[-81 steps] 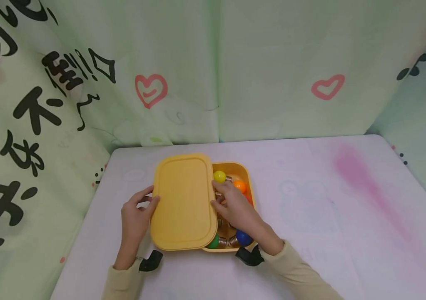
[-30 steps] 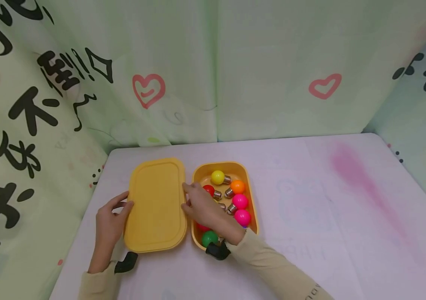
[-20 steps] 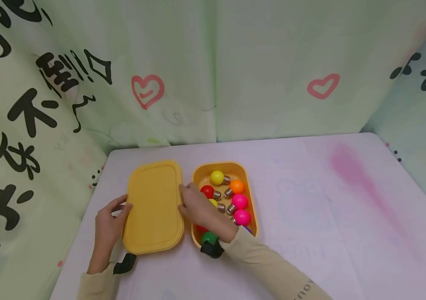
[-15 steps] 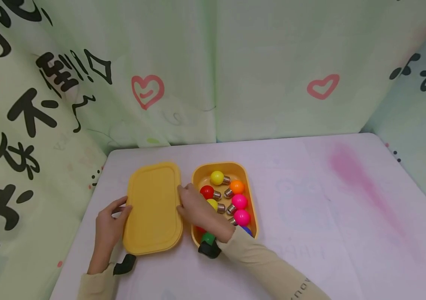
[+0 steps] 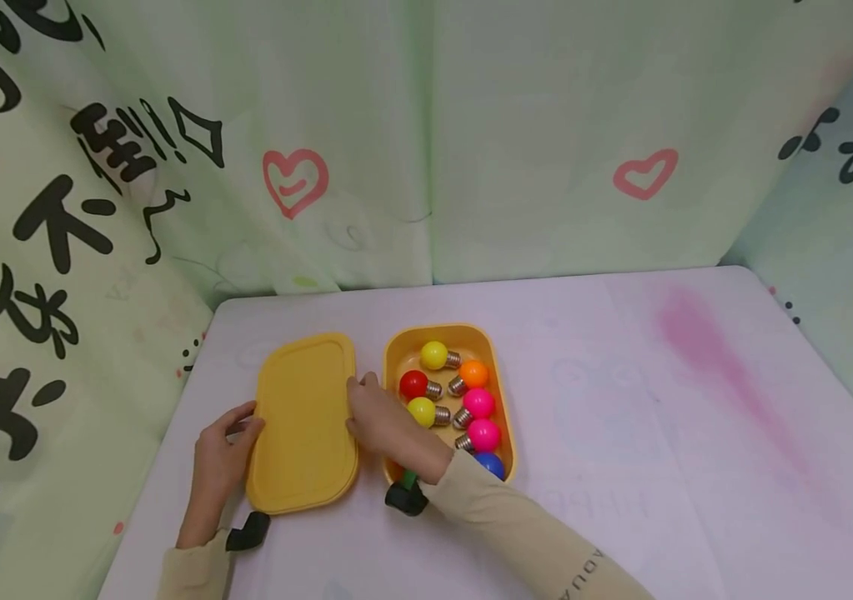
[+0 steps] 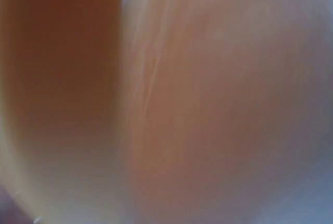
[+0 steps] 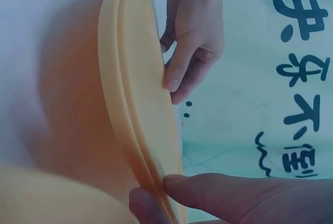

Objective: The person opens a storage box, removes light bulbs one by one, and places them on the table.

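Observation:
A yellow rectangular lid (image 5: pixel 302 425) with rounded corners is held between both hands, left of the matching box. My left hand (image 5: pixel 219 458) grips its left edge between thumb and fingers. On the opposite edge my right hand (image 5: pixel 392 425) pinches the rim; the right wrist view shows that thumb on the lid (image 7: pixel 140 78) and a finger on the rim's other side. Under my right forearm stands the yellow box (image 5: pixel 499 375), holding several toy light bulbs: a red bulb (image 5: pixel 413 384), an orange bulb (image 5: pixel 475 373), a blue bulb (image 5: pixel 489 465) and others. The forearm hides part of the box.
The box and lid are over a pale lilac table (image 5: pixel 621 467) with a pink smear on its right. A green-white curtain (image 5: pixel 531 167) with black writing and red hearts hangs behind and beside it. The left wrist view is mostly blurred skin.
The lid has moved left off the box, uncovering the bulbs. In the last half second it tilts, its right edge shifting left and its far edge coming nearer, with both hands still holding it.

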Action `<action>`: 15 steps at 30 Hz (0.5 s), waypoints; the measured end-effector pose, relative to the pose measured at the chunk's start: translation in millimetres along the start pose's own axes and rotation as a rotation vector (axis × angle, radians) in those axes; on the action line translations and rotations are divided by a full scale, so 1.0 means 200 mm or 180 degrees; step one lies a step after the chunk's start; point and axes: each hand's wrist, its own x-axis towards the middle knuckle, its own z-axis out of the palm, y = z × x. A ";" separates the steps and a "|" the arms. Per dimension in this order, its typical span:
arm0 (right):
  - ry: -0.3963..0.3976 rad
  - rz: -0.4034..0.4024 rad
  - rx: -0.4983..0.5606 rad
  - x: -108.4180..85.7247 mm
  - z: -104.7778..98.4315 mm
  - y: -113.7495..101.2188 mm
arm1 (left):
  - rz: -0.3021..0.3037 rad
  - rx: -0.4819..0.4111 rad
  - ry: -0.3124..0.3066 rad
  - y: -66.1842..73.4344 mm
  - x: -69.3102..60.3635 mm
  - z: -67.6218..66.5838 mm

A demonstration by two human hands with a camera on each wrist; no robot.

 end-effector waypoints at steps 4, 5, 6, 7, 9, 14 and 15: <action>-0.0088 0.0057 0.0065 0.01 0.00 -0.01 | 0.0062 0.0132 -0.0265 -0.02 0.01 -0.01; -0.0101 0.0059 0.0065 0.01 0.00 -0.01 | 0.0080 0.0152 -0.0292 -0.02 0.01 -0.01; -0.0115 0.0068 0.0082 0.02 0.00 -0.01 | 0.0089 0.0169 -0.0299 -0.02 0.01 -0.01; -0.0124 0.0077 0.0093 0.02 0.00 -0.01 | 0.0100 0.0180 -0.0299 -0.02 0.01 -0.01; -0.0120 0.0089 0.0107 0.03 0.01 -0.01 | 0.0135 0.0195 -0.0296 -0.03 0.02 -0.01; -0.0101 0.0093 -0.0028 0.04 0.02 -0.02 | 0.0204 0.0208 -0.0313 -0.04 0.01 -0.02; -0.0105 0.0094 -0.0055 0.04 0.02 -0.02 | 0.0214 0.0207 -0.0321 -0.04 0.01 -0.02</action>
